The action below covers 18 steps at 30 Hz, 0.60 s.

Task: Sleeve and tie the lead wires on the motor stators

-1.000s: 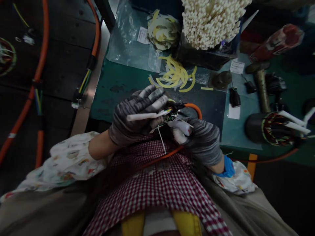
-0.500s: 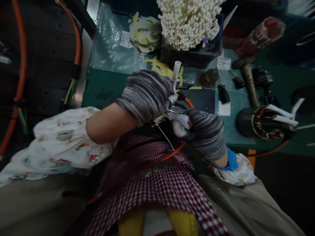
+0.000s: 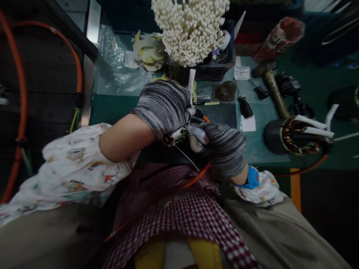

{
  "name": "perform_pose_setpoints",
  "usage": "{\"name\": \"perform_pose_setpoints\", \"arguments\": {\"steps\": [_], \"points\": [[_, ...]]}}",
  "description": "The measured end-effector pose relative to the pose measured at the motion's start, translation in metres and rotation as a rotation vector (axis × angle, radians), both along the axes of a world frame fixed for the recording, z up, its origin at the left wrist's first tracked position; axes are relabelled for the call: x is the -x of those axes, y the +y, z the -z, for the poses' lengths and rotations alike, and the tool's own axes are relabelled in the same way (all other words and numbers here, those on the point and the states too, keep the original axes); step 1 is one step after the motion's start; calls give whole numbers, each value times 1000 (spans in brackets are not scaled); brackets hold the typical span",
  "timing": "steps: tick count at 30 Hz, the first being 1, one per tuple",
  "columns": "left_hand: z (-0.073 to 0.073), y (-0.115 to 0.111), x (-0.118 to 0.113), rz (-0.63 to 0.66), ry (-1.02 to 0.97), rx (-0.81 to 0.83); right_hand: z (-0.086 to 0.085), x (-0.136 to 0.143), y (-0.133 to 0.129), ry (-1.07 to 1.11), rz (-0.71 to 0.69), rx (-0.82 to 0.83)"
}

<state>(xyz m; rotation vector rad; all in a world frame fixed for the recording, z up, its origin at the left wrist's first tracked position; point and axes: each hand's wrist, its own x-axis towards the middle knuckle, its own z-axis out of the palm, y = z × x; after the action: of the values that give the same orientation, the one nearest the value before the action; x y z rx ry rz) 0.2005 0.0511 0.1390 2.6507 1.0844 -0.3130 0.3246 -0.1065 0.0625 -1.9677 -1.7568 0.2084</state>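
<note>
Both hands wear grey striped gloves. My left hand (image 3: 165, 106) is closed at the upper edge of a round wound part (image 3: 182, 135), beside an upright white sleeve (image 3: 192, 84); what its fingers pinch is too hidden to name. My right hand (image 3: 223, 147) is wrapped round a small white tool (image 3: 199, 134), whose tip points at the windings. A thin white cord (image 3: 187, 157) hangs from the part towards my lap. Behind my right hand, an orange cable (image 3: 198, 177) runs down over the checked apron.
A black bin (image 3: 215, 71) with a bundle of white-tipped sticks stands at the back. To the right lie a hammer (image 3: 276, 89), a black-handled screwdriver (image 3: 245, 107) and another wound part (image 3: 273, 136) with white sleeves. Orange cables (image 3: 21, 97) hang at the left.
The view has shifted, so the bench things appear further left. Both hands stay at the wound part, and more of its green and copper edge shows between them.
</note>
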Motion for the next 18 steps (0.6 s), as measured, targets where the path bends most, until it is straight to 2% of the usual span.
{"name": "perform_pose_setpoints", "arguments": {"steps": [5,10,14,16,18], "points": [[19,6,14,-11,-223,45,-4,-14,-13,167,86,-59],[28,-3,40,17,-249,54,2,-44,-20,457,265,-138],[43,-23,65,97,-385,1,14,-76,1,583,358,-203],[51,-34,70,79,-354,-72,24,-92,22,588,353,-241],[52,-42,69,25,-247,-106,38,-106,45,544,313,-285]]}}
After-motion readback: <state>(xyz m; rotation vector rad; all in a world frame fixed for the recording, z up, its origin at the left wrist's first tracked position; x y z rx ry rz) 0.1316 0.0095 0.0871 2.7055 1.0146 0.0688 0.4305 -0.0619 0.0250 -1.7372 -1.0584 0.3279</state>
